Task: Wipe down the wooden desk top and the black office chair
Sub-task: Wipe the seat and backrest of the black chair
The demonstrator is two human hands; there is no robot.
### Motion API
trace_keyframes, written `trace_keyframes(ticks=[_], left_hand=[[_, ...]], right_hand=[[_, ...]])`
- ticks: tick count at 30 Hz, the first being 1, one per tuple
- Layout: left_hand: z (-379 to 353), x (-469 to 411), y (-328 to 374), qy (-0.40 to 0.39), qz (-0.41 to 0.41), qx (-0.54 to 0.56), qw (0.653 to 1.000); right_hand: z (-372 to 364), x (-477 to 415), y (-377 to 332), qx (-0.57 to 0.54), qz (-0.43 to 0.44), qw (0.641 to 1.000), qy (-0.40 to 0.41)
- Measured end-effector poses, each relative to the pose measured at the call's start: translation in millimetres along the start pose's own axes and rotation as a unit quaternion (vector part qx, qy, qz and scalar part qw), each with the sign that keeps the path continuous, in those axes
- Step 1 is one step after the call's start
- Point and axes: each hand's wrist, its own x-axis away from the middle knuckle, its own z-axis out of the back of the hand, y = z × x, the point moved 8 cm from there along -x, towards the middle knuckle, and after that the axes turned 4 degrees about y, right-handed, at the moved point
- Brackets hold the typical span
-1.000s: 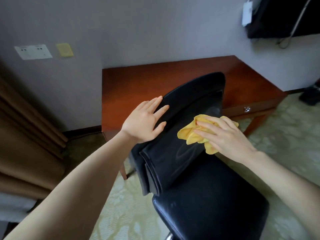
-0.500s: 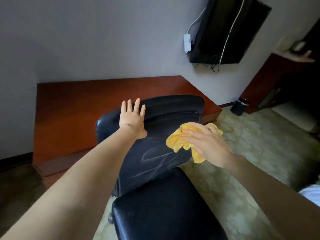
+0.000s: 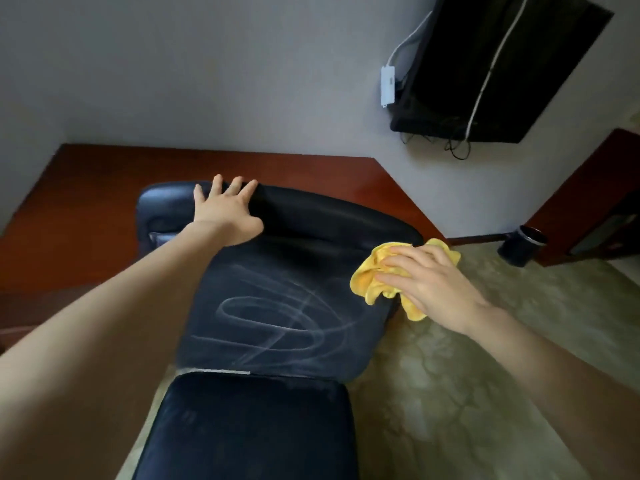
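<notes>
The black office chair (image 3: 277, 323) faces me in front of the reddish wooden desk (image 3: 104, 202). Pale curved wipe streaks mark its backrest, and its seat fills the lower middle. My left hand (image 3: 227, 211) lies flat near the top of the backrest, fingertips curling over the top edge. My right hand (image 3: 426, 282) presses a crumpled yellow cloth (image 3: 370, 278) against the backrest's right edge, fingers spread over the cloth.
A black television (image 3: 495, 71) with dangling cables hangs on the grey wall at upper right, a white adapter (image 3: 388, 86) beside it. A dark waste bin (image 3: 523, 245) stands on the patterned green carpet (image 3: 467, 375) next to a dark wooden cabinet (image 3: 595, 195).
My right hand has carried the cloth rightward to the backrest's edge, leaving fresh streaks. My left hand has slid up to the top edge. The view has swung right and closer.
</notes>
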Motion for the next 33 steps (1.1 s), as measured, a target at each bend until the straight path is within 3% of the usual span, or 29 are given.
trace_keyframes(ticks=[9, 14, 23, 28, 33], left_hand=[[-21, -13, 72, 0.004, 0.048, 0.012, 0.999], [-28, -15, 113, 0.012, 0.024, 0.07, 0.997], [-42, -4, 178, 0.002, -0.07, 0.109, 0.992], [-54, 13, 215, -0.034, -0.137, 0.105, 0.984], [-59, 40, 258, -0.063, -0.218, 0.121, 0.966]], right_hand=[[-27, -18, 37, -0.03, 0.187, 0.977, 0.1], [-24, -23, 39, -0.053, 0.224, 0.965, 0.124], [-34, 50, 44, -0.044, 0.162, 0.986, -0.011], [-20, 110, 21, -0.009, 0.162, 0.98, -0.113], [0, 146, -4, 0.0, 0.153, 0.977, -0.148]])
